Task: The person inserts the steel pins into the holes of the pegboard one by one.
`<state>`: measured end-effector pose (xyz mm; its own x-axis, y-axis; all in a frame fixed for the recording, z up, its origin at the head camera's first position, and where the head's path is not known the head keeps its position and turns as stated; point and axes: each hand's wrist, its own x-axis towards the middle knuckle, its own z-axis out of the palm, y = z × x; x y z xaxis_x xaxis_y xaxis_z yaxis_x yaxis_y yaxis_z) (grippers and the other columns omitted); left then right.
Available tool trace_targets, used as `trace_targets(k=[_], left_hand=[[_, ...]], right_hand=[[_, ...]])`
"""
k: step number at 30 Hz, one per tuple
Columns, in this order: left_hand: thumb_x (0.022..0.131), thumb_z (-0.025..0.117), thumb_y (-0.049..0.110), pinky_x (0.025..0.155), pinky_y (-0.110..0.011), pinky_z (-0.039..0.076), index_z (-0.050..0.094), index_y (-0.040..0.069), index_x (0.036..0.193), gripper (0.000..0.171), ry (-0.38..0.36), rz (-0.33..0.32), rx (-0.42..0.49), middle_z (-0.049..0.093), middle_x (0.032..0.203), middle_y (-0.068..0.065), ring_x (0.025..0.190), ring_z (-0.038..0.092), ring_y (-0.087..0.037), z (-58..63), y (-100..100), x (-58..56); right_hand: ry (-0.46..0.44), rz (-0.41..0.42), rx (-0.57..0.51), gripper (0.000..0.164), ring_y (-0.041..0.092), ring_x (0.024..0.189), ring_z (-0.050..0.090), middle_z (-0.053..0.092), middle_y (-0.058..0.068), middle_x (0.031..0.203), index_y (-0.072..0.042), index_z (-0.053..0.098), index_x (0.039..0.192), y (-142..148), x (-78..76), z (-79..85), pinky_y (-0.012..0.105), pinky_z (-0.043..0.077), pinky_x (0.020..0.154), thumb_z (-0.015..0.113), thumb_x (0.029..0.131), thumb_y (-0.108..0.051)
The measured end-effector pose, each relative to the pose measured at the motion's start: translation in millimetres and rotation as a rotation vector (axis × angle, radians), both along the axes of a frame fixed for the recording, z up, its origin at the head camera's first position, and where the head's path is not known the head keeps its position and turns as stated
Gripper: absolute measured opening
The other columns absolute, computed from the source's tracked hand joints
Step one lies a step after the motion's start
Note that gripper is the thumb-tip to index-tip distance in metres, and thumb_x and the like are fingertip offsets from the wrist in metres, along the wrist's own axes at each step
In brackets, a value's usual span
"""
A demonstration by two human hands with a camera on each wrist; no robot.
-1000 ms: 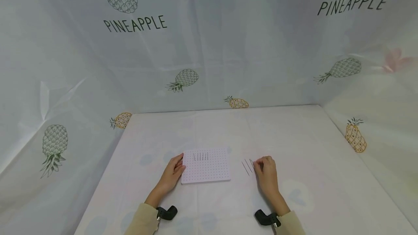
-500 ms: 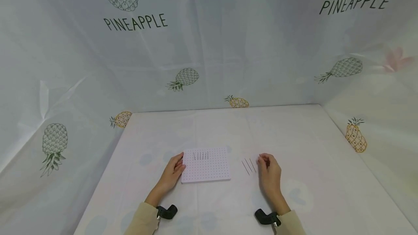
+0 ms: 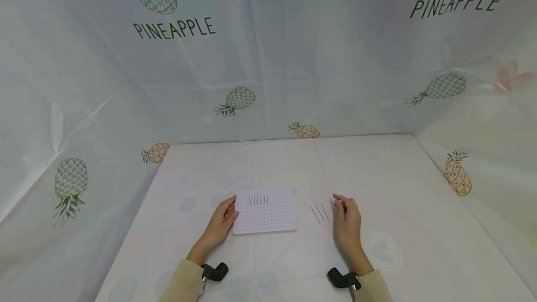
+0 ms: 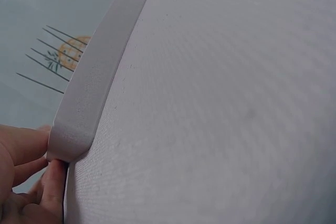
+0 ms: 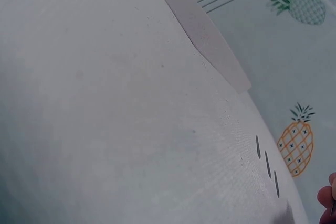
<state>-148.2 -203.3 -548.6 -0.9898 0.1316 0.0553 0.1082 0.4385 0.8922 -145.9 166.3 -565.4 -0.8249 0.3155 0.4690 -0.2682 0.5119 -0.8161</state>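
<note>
white tabletop [image 3: 268, 167], two hands [image 3: 218, 225] [image 3: 348, 228]: left holding perforated board [image 3: 272, 218], right near sticks [image 3: 320, 212]

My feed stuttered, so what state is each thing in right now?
Perforated board: lying on the table.
Board pins: standing in a row, leftmost tilted.
Loose pins: three, lying apart.
Left hand: gripping the board's edge.
Right hand: beside the loose pins; grip unclear.

2 forearms [image 3: 197, 253] extended forward, well apart, left hand [image 3: 220, 222] gripping, right hand [image 3: 347, 223] bent into a pinch
</note>
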Motion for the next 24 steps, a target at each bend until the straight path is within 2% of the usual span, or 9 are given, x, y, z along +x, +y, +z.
trace_targets(k=[9,16,21,24], left_hand=[[0.102,0.056,0.008,0.109,-0.048,0.040,0.037,-0.002,0.151,0.053,0.006,-0.006,-0.029,0.041,0.146,-0.024,0.131,0.047,-0.038,-2.3,-1,0.3],[0.102,0.057,0.007,0.109,-0.047,0.040,0.037,-0.002,0.151,0.054,0.011,-0.009,-0.032,0.040,0.146,-0.025,0.131,0.047,-0.039,-1.9,-1,-0.3],[0.102,0.056,0.007,0.109,-0.046,0.040,0.036,-0.003,0.151,0.054,0.003,-0.012,-0.019,0.039,0.147,-0.025,0.132,0.046,-0.039,-2.0,-1,-1.0],[0.102,0.056,0.007,0.110,-0.047,0.039,0.036,-0.003,0.151,0.054,0.002,-0.015,-0.003,0.039,0.147,-0.025,0.132,0.045,-0.039,-0.1,-1,-0.1]], right_hand=[[-0.023,0.029,-0.050,0.013,0.011,0.066,0.043,0.055,0.010,0.078,0.007,0.065,0.108,-4,1.2,4.0,0.016,0.034,0.055,0.058,0.099,0.002],[-0.069,0.043,-0.076,0.011,0.010,0.069,0.046,0.061,0.017,0.080,0.008,0.063,0.106,-6,0.7,8.5,0.015,0.036,0.058,0.061,0.097,0.003],[-0.073,0.075,-0.129,0.011,0.010,0.073,0.050,0.062,0.016,0.083,0.008,0.063,0.105,-10,1.0,13.0,0.012,0.039,0.062,0.061,0.097,0.001],[-0.084,0.118,-0.173,0.012,0.023,0.076,0.058,0.062,0.021,0.085,0.012,0.061,0.106,-17,6.3,31.2,0.011,0.043,0.065,0.059,0.098,0.003]])
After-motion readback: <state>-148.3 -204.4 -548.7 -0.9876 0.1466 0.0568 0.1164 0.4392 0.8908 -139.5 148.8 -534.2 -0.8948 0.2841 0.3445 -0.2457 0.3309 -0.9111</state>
